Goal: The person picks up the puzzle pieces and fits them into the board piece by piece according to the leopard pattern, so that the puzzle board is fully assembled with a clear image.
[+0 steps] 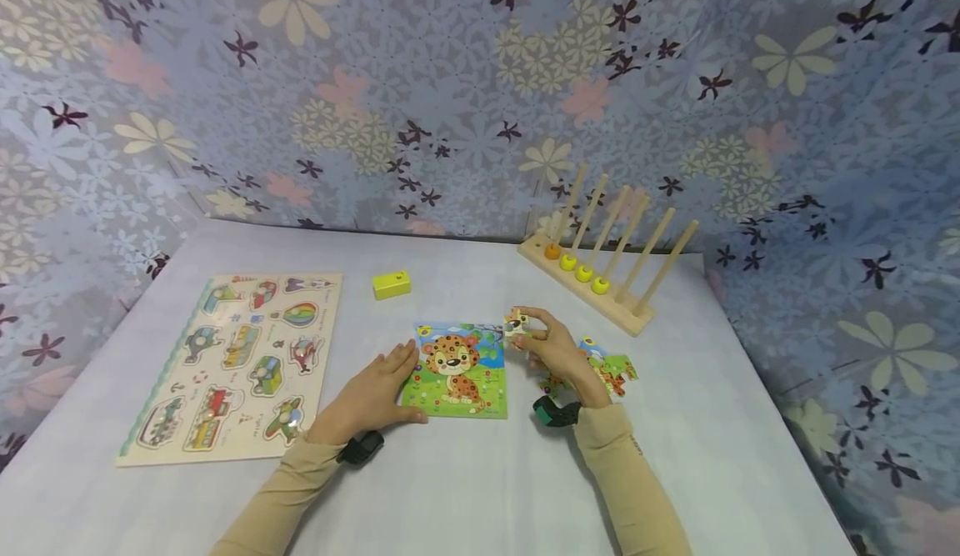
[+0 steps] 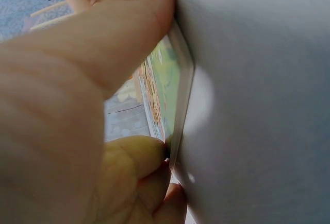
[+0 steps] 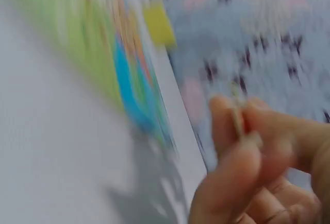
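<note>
A square leopard picture board point(image 1: 454, 370) lies on the table in the head view. My left hand point(image 1: 378, 393) rests along its left side, fingers extended and thumb at the lower left corner. In the left wrist view, fingers point(image 2: 136, 154) and thumb touch the board's edge. My right hand point(image 1: 557, 346) pinches a small jigsaw piece point(image 1: 516, 328) between thumb and fingertips, raised near the board's upper right corner. In the blurred right wrist view, that thin piece point(image 3: 238, 118) shows edge-on. Loose jigsaw pieces point(image 1: 617, 373) lie right of my right hand, partly hidden by it.
A large wooden puzzle board with vehicle pictures point(image 1: 236, 364) lies on the left. Behind the leopard board sits a yellow block point(image 1: 392, 284). A wooden peg stand point(image 1: 588, 285) with a few beads stands at the back right. Flowered cloth point(image 1: 450, 97) hangs behind the table.
</note>
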Available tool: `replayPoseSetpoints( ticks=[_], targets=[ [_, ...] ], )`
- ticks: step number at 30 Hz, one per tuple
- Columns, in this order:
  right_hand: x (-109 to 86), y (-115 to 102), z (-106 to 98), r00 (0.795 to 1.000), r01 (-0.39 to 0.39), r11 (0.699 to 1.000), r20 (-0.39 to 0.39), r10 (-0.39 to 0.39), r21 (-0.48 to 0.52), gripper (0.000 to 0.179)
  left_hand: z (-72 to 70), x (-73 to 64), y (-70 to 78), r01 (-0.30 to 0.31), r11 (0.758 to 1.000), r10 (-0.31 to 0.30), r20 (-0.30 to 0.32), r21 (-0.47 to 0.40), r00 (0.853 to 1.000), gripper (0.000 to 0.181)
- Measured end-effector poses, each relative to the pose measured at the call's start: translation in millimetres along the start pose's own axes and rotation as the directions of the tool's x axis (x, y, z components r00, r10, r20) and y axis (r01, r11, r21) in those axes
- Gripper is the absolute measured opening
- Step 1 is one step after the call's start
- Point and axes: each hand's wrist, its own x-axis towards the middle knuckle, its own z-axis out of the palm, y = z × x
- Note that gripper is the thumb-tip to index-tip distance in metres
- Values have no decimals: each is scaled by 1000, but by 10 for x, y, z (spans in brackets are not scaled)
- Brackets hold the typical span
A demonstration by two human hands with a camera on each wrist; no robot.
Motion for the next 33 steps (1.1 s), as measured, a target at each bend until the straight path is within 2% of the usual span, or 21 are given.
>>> replayPoseSetpoints(
  ticks=[3, 6, 12, 16, 19, 24, 29, 33],
  targets=[
    [8, -55, 253, 999, -27, 993, 30, 24, 111, 43, 7, -7, -13, 6, 1000, -6, 7, 3, 1000, 101],
    [10, -97, 460, 999, -44, 991, 4, 44, 124, 34, 8, 3, -20, 5, 1000, -5, 12, 7, 1000, 102],
    [-16, -146, 728, 998, 15, 999, -54, -13, 49, 26, 2, -2, -30, 0, 1000, 0, 4, 13, 1000, 102],
    [-13, -143, 819, 996, 50, 996, -76, -55, -77, 20, -4, -9, -19, 0, 1000, 0, 4, 5, 1000, 102],
    [14, -117, 864, 990, 73, 968, -102, -100, -241, 15, -6, -13, 1, -6, 1000, 6, 1, -7, 1000, 101],
    [60, -108, 916, 970, 112, 879, -142, -198, -463, 14, 5, -14, 17, -11, 1000, 11, -7, -5, 1000, 101],
    [80, -128, 944, 961, 113, 830, -152, -231, -546, 18, 5, -15, 9, -11, 1000, 11, -12, 3, 1000, 100],
    [91, -126, 949, 962, 111, 825, -150, -230, -554, 19, -9, -18, 10, -1, 1000, 1, -10, 2, 1000, 100]
  ],
)
